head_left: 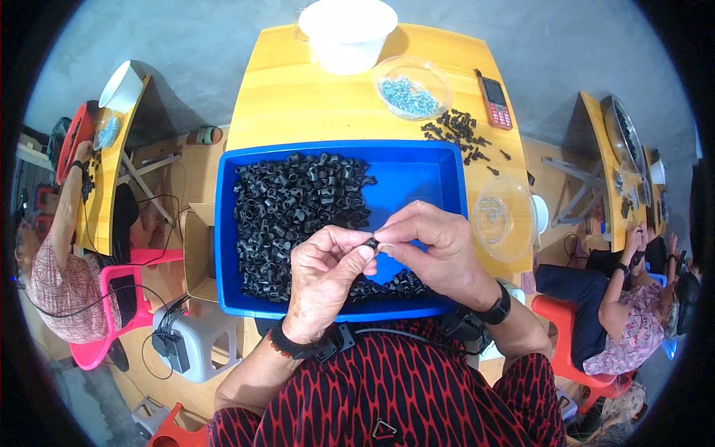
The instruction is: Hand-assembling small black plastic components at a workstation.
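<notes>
Left hand (322, 274) and right hand (441, 246) both pinch one black part (372, 243) over the tray (421, 162), between its left and right edges. The part is probably light, stiff and slightly slippery, best gripped by its outer sides.

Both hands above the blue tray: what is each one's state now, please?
Left hand: closed, holding a small black part.
Right hand: closed at the same part; what it holds is unclear.

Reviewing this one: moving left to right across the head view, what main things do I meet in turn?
Pink chair, cardboard box, left hand, small black piece, right hand, the nearer clear bowl, red chair.
</notes>
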Demonstrator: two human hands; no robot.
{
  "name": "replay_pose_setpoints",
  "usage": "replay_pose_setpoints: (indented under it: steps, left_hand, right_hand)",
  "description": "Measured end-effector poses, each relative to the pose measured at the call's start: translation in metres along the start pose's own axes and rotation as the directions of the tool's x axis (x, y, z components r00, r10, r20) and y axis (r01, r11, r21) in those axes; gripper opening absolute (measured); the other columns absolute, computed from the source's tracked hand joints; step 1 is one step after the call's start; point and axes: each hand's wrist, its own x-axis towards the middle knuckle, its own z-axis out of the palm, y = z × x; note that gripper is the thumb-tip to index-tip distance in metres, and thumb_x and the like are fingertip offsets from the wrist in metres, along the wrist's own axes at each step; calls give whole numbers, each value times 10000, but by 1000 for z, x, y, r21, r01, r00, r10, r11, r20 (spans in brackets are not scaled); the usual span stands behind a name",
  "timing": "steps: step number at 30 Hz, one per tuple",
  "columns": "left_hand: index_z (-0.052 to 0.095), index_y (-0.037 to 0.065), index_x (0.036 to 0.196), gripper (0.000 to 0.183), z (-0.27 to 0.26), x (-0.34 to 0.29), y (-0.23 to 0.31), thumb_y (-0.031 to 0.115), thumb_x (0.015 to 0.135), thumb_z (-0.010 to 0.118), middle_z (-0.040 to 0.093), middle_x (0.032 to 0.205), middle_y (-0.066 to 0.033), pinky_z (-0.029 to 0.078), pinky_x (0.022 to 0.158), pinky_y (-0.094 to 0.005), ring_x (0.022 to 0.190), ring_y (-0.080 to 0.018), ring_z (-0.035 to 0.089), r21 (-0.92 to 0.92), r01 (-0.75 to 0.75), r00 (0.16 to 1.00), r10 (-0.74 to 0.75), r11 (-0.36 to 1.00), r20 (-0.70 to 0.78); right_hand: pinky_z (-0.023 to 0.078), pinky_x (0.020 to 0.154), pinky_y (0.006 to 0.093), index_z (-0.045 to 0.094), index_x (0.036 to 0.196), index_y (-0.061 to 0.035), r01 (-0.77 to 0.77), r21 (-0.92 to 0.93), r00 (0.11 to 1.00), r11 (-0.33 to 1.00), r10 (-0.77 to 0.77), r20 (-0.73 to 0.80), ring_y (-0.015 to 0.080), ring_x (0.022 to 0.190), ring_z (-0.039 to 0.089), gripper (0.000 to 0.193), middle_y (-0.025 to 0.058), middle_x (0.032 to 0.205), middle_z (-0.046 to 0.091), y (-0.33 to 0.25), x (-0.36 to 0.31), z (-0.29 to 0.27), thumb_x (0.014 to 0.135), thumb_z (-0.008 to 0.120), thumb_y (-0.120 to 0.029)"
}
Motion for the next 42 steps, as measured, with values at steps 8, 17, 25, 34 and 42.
replay_pose_setpoints:
  steps: [8, 17, 25, 34, 42]
  left_hand:
    - [625, -28, 1038, 134, 2, 1, 1, 18, 923, 674, 693, 907, -118, 592, 724, -297, 765, -152, 679, 8, -23, 1000, 23, 1000, 19]
    - [620, -28, 1029, 124, 3, 1, 0, 19, 926, 671, 687, 901, -111, 597, 724, -305, 765, -150, 674, 39, -27, 999, 26, 999, 19]
    - [616, -19, 1013, 100, 3, 1, -1, 11, 930, 661, 682, 889, -105, 597, 725, -309, 767, -149, 670, 25, -28, 999, 27, 999, 25]
    - [610, -19, 1006, 81, 5, 2, -1, -21, 930, 638, 683, 911, -104, 602, 726, -312, 779, -148, 671, 32, -16, 1000, 15, 999, 18]
    - [630, -31, 1047, 124, 4, 0, -1, -16, 925, 651, 697, 933, -113, 606, 736, -305, 780, -150, 683, 46, 16, 1000, -16, 999, 1]
  right_hand:
    - [548, 660, 287, 707, 928, -43, 29, -40, 999, 999, -31, -40, 206, 783, 690, 155, 90, 861, 691, -3, 0, 1, 805, 735, 47]
    - [547, 653, 293, 707, 928, -48, 63, -37, 997, 997, -64, -38, 208, 772, 686, 167, 81, 842, 678, 4, 0, 2, 798, 727, 55]
    - [547, 668, 300, 716, 953, -49, 75, -106, 997, 992, -77, -18, 217, 776, 687, 168, 81, 865, 676, 0, -2, 2, 815, 699, 46]
    - [548, 679, 307, 716, 963, -52, 28, -57, 1000, 998, -28, -1, 224, 800, 695, 168, 84, 889, 695, 3, -1, 0, 821, 698, 35]
    - [549, 682, 312, 711, 978, -58, 40, -64, 999, 997, -40, 8, 234, 792, 693, 181, 85, 877, 687, 2, -1, 0, 825, 688, 37]
